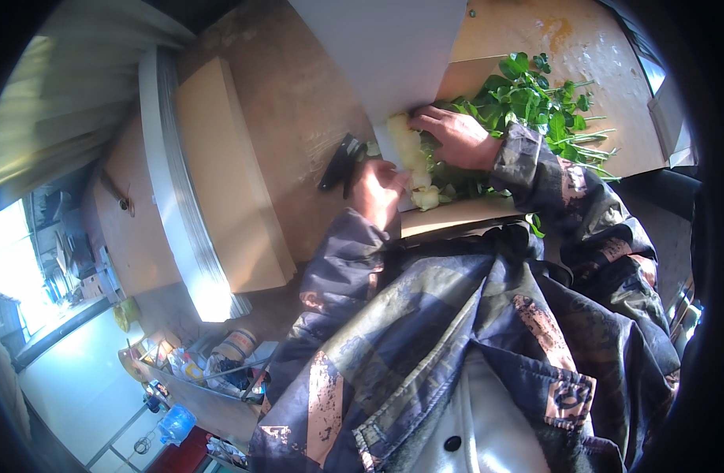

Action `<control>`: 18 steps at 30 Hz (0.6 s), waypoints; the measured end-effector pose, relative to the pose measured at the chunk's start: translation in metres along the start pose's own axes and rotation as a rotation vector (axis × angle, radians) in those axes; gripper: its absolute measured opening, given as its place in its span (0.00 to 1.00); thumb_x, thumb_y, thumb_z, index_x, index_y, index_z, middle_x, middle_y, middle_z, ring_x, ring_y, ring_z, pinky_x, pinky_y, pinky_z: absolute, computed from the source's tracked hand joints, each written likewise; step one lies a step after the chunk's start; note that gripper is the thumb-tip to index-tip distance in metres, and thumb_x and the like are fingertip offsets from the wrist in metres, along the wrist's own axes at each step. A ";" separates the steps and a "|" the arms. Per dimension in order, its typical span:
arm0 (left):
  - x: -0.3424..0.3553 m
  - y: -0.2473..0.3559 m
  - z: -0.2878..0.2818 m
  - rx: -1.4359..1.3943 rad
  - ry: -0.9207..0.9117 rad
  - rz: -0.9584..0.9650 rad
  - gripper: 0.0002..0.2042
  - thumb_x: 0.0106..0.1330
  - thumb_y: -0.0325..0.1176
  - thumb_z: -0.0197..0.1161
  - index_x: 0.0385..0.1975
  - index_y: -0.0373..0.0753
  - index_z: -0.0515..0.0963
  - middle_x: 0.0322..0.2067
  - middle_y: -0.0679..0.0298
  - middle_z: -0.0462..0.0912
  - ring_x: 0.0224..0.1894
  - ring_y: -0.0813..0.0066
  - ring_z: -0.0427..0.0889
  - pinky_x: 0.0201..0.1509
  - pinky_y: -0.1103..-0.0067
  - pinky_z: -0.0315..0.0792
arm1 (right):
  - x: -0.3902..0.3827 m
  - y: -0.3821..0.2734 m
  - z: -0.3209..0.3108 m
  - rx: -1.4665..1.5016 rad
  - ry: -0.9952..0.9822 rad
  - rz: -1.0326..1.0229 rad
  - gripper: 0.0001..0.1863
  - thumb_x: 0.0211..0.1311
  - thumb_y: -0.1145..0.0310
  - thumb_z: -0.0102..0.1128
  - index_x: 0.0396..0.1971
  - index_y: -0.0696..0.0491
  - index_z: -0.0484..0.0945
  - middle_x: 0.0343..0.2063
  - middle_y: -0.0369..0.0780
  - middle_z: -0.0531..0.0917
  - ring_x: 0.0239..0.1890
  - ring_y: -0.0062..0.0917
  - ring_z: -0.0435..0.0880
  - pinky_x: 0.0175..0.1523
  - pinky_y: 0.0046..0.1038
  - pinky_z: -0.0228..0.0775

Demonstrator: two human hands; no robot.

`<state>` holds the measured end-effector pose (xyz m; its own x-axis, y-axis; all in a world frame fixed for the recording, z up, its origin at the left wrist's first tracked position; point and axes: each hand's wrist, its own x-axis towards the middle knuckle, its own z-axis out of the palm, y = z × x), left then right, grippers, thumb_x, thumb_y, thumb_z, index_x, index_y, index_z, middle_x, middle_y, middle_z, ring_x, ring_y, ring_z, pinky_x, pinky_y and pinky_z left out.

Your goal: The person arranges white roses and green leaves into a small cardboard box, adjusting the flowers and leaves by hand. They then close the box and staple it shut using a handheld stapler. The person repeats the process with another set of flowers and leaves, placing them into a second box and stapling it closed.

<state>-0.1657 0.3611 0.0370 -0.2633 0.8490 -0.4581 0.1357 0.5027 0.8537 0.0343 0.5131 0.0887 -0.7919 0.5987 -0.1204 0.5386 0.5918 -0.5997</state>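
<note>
A row of pale yellow roses lies on a sheet of wrapping card, with its green leaves and stems spreading to the right. My right hand comes over the leaves, its fingers bent onto the flower heads at the far end of the row. On the other side, my left hand has its fingers curled in at the edge of the white sheet beside the blooms; what they pinch is hidden. Just left of that hand is a black tool, its kind unclear and its lower part partly behind my fingers.
A stack of flat card sheets lies to the left on the brown worktable. A large pale sheet rises beyond the roses. Lower left are a bin of mixed items and a blue water bottle.
</note>
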 end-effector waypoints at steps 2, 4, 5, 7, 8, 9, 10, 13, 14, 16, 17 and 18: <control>0.008 0.007 -0.023 -0.015 0.075 0.059 0.19 0.66 0.43 0.77 0.49 0.38 0.81 0.40 0.53 0.90 0.41 0.63 0.89 0.48 0.67 0.82 | 0.001 -0.001 -0.014 0.076 0.014 0.017 0.37 0.43 0.78 0.74 0.60 0.53 0.78 0.57 0.44 0.81 0.52 0.40 0.86 0.56 0.39 0.81; 0.015 0.021 -0.047 -0.110 0.117 0.161 0.15 0.71 0.37 0.72 0.50 0.36 0.80 0.41 0.58 0.89 0.41 0.69 0.88 0.49 0.74 0.82 | 0.000 -0.002 -0.033 0.146 0.019 0.002 0.36 0.47 0.80 0.72 0.62 0.52 0.78 0.56 0.44 0.81 0.45 0.36 0.88 0.51 0.37 0.84; 0.018 0.030 -0.058 -0.247 0.111 0.133 0.13 0.73 0.34 0.70 0.50 0.36 0.80 0.41 0.60 0.89 0.41 0.72 0.88 0.49 0.76 0.81 | -0.002 -0.004 -0.040 0.192 0.086 0.010 0.29 0.48 0.80 0.73 0.55 0.54 0.82 0.52 0.44 0.83 0.43 0.36 0.88 0.49 0.37 0.83; 0.022 0.052 -0.075 -0.297 0.089 0.233 0.11 0.75 0.32 0.68 0.51 0.34 0.79 0.40 0.65 0.87 0.41 0.76 0.86 0.47 0.79 0.81 | -0.005 -0.005 -0.056 0.108 0.069 0.023 0.20 0.48 0.79 0.74 0.44 0.56 0.85 0.43 0.43 0.86 0.38 0.35 0.88 0.43 0.36 0.82; 0.027 0.064 -0.079 -0.314 0.070 0.266 0.11 0.75 0.31 0.67 0.51 0.34 0.79 0.41 0.64 0.87 0.42 0.77 0.86 0.47 0.79 0.82 | -0.008 -0.006 -0.061 0.142 0.080 0.021 0.11 0.52 0.74 0.74 0.37 0.52 0.88 0.31 0.39 0.87 0.37 0.37 0.89 0.44 0.35 0.81; 0.028 0.076 -0.081 -0.274 0.083 0.249 0.12 0.75 0.31 0.67 0.51 0.33 0.79 0.43 0.63 0.86 0.42 0.75 0.86 0.47 0.78 0.83 | -0.010 -0.009 -0.062 0.170 -0.033 0.047 0.10 0.51 0.74 0.74 0.36 0.52 0.88 0.30 0.39 0.87 0.36 0.36 0.89 0.44 0.35 0.81; 0.029 0.088 -0.082 -0.253 0.087 0.292 0.12 0.75 0.32 0.67 0.52 0.33 0.79 0.45 0.61 0.86 0.43 0.74 0.87 0.46 0.77 0.84 | -0.013 -0.012 -0.062 0.209 -0.113 0.051 0.09 0.50 0.73 0.74 0.34 0.52 0.88 0.30 0.39 0.88 0.35 0.36 0.89 0.44 0.35 0.82; 0.030 0.122 -0.079 -0.248 0.102 0.459 0.18 0.76 0.33 0.66 0.62 0.34 0.75 0.52 0.59 0.84 0.53 0.71 0.84 0.59 0.75 0.80 | -0.020 -0.022 -0.060 0.314 -0.360 0.028 0.11 0.49 0.72 0.72 0.35 0.54 0.89 0.33 0.42 0.91 0.36 0.35 0.91 0.44 0.34 0.83; 0.030 0.132 -0.078 -0.257 0.111 0.530 0.20 0.76 0.33 0.66 0.64 0.34 0.73 0.53 0.58 0.84 0.55 0.71 0.83 0.62 0.74 0.77 | -0.022 -0.025 -0.062 0.330 -0.350 0.018 0.11 0.50 0.73 0.72 0.36 0.54 0.89 0.33 0.43 0.91 0.36 0.34 0.91 0.44 0.34 0.83; 0.029 0.150 -0.076 -0.283 0.079 0.620 0.24 0.76 0.35 0.67 0.68 0.36 0.71 0.55 0.58 0.84 0.59 0.70 0.81 0.65 0.73 0.75 | -0.026 -0.028 -0.070 0.381 -0.271 0.066 0.11 0.52 0.74 0.72 0.37 0.56 0.89 0.32 0.44 0.90 0.36 0.32 0.91 0.45 0.31 0.83; 0.031 0.158 -0.077 -0.300 0.038 0.639 0.25 0.75 0.35 0.68 0.69 0.38 0.71 0.56 0.58 0.84 0.60 0.69 0.81 0.65 0.72 0.75 | -0.027 -0.029 -0.076 0.421 -0.205 0.097 0.11 0.53 0.75 0.72 0.38 0.57 0.89 0.32 0.44 0.90 0.36 0.30 0.91 0.45 0.30 0.83; 0.031 0.165 -0.078 -0.319 0.012 0.667 0.27 0.74 0.36 0.69 0.70 0.39 0.70 0.56 0.58 0.84 0.61 0.68 0.80 0.64 0.71 0.75 | -0.027 -0.028 -0.084 0.407 -0.082 0.137 0.10 0.56 0.77 0.70 0.38 0.59 0.88 0.32 0.43 0.90 0.36 0.26 0.90 0.44 0.27 0.82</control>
<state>-0.2262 0.4574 0.1831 -0.2329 0.9548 0.1847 -0.0132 -0.1930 0.9811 0.0652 0.5259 0.1750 -0.7501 0.6025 -0.2727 0.4957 0.2393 -0.8349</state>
